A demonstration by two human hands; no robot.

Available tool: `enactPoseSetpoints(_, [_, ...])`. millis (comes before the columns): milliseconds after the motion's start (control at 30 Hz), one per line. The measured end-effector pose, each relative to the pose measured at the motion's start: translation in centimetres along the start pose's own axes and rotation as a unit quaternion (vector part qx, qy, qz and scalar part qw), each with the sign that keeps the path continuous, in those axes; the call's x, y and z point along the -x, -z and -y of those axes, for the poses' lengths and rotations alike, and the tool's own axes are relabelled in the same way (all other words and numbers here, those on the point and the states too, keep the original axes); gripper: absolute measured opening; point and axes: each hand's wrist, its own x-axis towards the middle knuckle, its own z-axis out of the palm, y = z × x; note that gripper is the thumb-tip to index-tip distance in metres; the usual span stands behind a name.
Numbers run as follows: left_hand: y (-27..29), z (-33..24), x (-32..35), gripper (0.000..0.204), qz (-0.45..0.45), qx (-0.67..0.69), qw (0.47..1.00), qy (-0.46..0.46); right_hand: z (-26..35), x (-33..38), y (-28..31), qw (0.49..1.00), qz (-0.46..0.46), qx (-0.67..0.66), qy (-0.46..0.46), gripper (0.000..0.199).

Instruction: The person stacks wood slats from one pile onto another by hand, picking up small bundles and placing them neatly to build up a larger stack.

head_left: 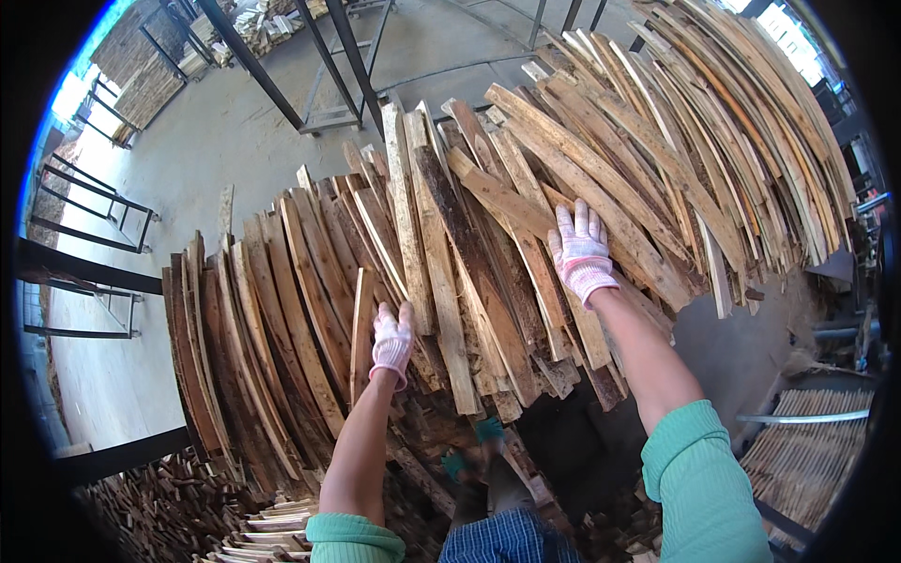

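Both arms extended forward, sleeves pushed up. Left hand (391, 342) gloved, fingers curled; right hand (582, 253) gloved, flat, fingers spread.

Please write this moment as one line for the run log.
left hand: grips narrow wood slat | right hand: flat on plank pile | floor: concrete, metal racks

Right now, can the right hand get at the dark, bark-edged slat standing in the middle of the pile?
Probably yes. The right hand lies flat on pale slats just beside the dark slat, nothing lies between them, and the left hand is lower, gripping another slat.
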Motion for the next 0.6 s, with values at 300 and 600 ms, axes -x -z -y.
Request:
enactPoseSetpoints(300, [-8.1,-8.7,7.0,0.128,0.062,0.168,0.982,0.063,2.7,-2.7,5.9,0.99,0.095,-0.003,-0.107,0.074])
enactPoseSetpoints(600, [-7.9,-6.4,7.4,0.117,0.047,0.2,0.973,0.103,4.9,4.2,0.5,0.938,0.176,-0.237,-0.182,0.103])
